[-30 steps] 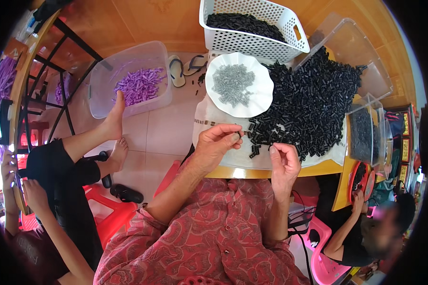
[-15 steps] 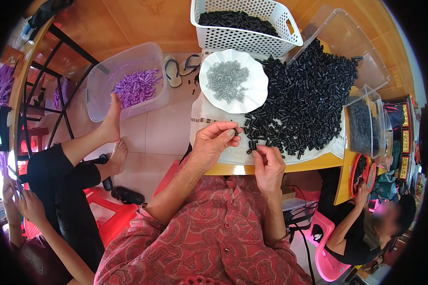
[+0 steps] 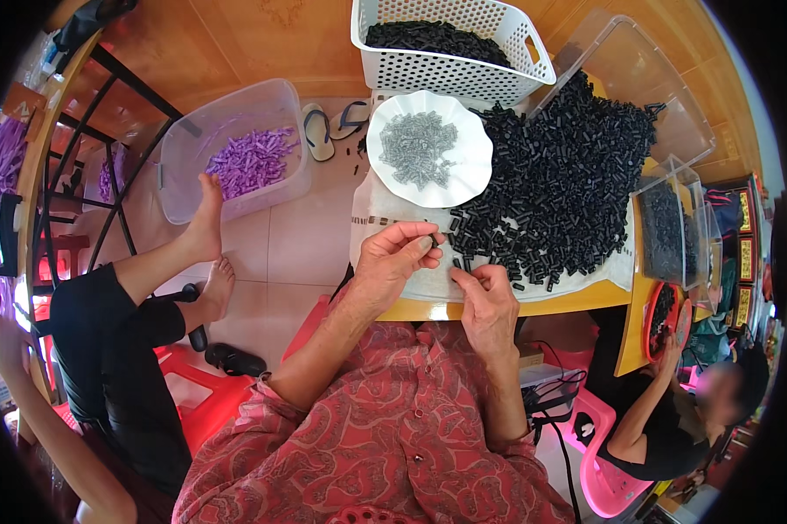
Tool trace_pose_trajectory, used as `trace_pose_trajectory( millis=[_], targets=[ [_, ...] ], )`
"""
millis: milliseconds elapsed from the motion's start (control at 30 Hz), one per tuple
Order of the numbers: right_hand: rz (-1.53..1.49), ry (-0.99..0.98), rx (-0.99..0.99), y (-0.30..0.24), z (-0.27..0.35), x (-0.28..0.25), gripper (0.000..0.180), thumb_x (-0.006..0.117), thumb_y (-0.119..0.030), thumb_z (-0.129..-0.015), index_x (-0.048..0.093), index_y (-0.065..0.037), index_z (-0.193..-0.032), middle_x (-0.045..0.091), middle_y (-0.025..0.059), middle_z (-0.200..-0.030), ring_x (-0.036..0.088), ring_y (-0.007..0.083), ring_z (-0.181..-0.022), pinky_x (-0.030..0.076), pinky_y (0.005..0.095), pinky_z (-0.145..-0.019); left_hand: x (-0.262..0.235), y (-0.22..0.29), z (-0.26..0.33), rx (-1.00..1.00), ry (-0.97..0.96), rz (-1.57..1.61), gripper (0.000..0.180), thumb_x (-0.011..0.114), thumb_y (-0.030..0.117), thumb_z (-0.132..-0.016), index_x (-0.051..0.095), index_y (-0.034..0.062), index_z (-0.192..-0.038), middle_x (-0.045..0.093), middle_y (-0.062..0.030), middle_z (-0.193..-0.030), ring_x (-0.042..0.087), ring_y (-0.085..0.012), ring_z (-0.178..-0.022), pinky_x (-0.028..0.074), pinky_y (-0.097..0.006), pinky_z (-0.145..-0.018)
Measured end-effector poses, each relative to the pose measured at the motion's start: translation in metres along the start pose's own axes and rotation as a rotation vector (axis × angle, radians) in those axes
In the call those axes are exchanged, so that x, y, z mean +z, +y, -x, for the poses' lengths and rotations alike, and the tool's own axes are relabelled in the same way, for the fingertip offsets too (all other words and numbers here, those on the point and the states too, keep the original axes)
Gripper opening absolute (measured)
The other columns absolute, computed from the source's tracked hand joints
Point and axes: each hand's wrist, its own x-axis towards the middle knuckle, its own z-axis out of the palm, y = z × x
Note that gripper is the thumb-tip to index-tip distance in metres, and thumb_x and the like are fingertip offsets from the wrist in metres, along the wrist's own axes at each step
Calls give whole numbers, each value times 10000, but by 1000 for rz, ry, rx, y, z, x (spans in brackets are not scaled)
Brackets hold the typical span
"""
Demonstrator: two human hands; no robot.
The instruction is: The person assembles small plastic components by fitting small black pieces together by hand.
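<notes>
Pinched between thumb and forefinger of my left hand is a small black tube, held above the near edge of the white cloth. My right hand is close by on the right, thumb and forefinger pressed together at the cloth. Small black pieces lie right at its fingertips; whether one is in the pinch I cannot make out. Beyond both hands spreads a large heap of black tubes. A white scalloped plate holding small clear pieces stands at the heap's left side.
A white perforated basket of black pieces stands at the back. Clear plastic boxes line the table's right side. On the floor at left sits a bin of purple pieces. One person sits left, another right by a red tray.
My right hand has shifted slightly left, toward my left hand. My left hand stays nearly still with its black tube. The arms of the person at left have moved.
</notes>
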Motion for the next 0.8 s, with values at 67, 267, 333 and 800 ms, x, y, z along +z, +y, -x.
trace_pose_trajectory(
  millis=[67,267,333,800],
  targets=[
    [36,-7,-45,1,1,0,279,638,47,-809,719,-115,-1021,552,85,-899,580,230,-682,495,350,-599,0,0,0,-6,6,-2,229,553,9,-962,618,-14,-1181,664,-114,-1080,649,-162,-922,548,-290,-811],
    [-14,-5,0,-1,0,1,317,634,75,-725,694,-90,-989,556,103,-913,612,279,-771,510,377,-644,1,1,1,-4,7,-15,223,552,7,-961,620,-13,-1173,668,-114,-1069,653,-161,-907,551,-286,-808],
    [-67,17,45,-3,0,1,280,630,83,-749,658,-54,-991,573,115,-941,620,287,-767,512,386,-653,2,1,1,-1,13,-29,222,553,6,-961,621,-13,-1171,669,-115,-1068,653,-159,-905,551,-284,-808],
    [-808,22,350,-8,-6,2,150,621,14,-911,627,30,-1061,600,53,-910,583,86,-747,481,227,-661,4,1,1,-8,17,-32,215,557,11,-960,623,-9,-1165,673,-105,-1061,649,-146,-897,546,-277,-807]
  ],
)
